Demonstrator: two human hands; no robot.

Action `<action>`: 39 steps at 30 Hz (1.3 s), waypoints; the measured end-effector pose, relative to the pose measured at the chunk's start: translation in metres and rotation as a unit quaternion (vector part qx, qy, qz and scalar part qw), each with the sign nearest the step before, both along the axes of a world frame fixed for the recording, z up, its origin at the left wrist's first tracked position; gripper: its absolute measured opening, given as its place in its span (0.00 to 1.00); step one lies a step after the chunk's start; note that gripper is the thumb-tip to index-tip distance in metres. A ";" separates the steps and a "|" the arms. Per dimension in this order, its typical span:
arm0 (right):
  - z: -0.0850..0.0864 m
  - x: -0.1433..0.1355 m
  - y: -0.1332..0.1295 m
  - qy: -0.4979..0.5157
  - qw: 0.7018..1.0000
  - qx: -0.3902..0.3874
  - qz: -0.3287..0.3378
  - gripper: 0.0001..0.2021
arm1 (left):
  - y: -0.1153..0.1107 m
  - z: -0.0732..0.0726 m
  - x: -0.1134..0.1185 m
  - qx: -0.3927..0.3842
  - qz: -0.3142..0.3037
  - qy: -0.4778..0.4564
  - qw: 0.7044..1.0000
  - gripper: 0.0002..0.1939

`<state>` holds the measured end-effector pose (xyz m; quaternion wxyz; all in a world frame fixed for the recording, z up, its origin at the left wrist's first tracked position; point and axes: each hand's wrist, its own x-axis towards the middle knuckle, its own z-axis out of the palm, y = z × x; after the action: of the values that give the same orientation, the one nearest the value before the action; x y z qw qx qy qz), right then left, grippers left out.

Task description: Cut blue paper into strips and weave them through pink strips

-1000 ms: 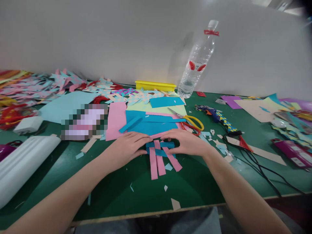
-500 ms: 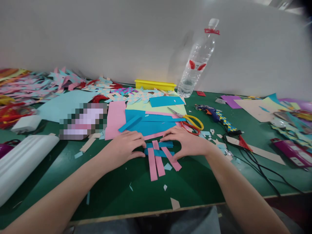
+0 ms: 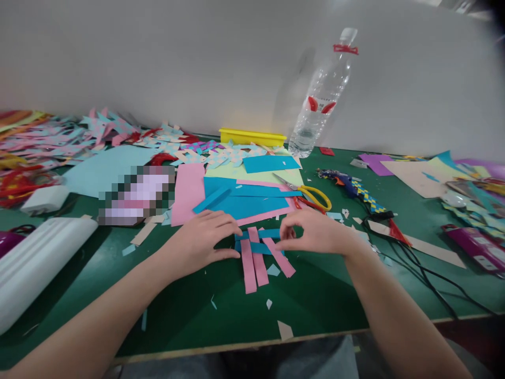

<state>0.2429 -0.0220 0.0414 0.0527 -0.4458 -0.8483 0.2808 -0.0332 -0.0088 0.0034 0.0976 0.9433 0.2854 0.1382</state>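
Note:
In front of me, pink paper strips [image 3: 249, 268] cross blue paper strips [image 3: 260, 248] in a small loose weave. The rightmost pink strip [image 3: 282, 260] slants outward. At the left ends of the blue strips lies my left hand [image 3: 207, 237], thumb and fingers apart, fingertips touching the weave. My right hand [image 3: 315, 231] has curled fingers and thumb at the right end of the upper blue strip [image 3: 270, 233], its thumb over the slanted pink one; the exact grip is partly hidden. Behind the weave lie a blue sheet [image 3: 252, 208] and yellow-handled scissors [image 3: 311, 196].
A clear bottle [image 3: 321, 100] leans against the grey panel [image 3: 177, 63]. Around me are a blurred-out phone [image 3: 136, 197], a white case [image 3: 43, 263], a pink sheet [image 3: 188, 195], a yellow tray [image 3: 252, 138], a glue gun-like tool [image 3: 347, 184] and a dark cable [image 3: 422, 276]. Paper scraps dot the green table.
My right hand has drawn back slightly to the right, its fingers curling in and uncovering more of the upper blue strip. My left hand stays nearly in place.

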 end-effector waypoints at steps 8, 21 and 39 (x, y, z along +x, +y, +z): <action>-0.002 0.000 -0.003 -0.070 0.997 -0.038 0.014 0.20 | -0.007 -0.007 0.011 -0.020 -0.063 -0.008 0.998 0.24; -0.008 -0.017 -0.058 -0.168 0.968 0.172 -0.078 0.11 | -0.010 -0.005 0.012 -0.010 -0.104 0.002 0.995 0.15; -0.022 -0.033 -0.054 -0.139 0.969 0.196 -0.062 0.06 | -0.008 0.005 -0.001 -0.018 -0.075 0.020 0.997 0.20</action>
<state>0.2104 -0.0763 0.0191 0.0378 -0.5129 -0.8567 0.0403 -0.0343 -0.0166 0.0082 0.1190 0.9628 0.2181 0.1063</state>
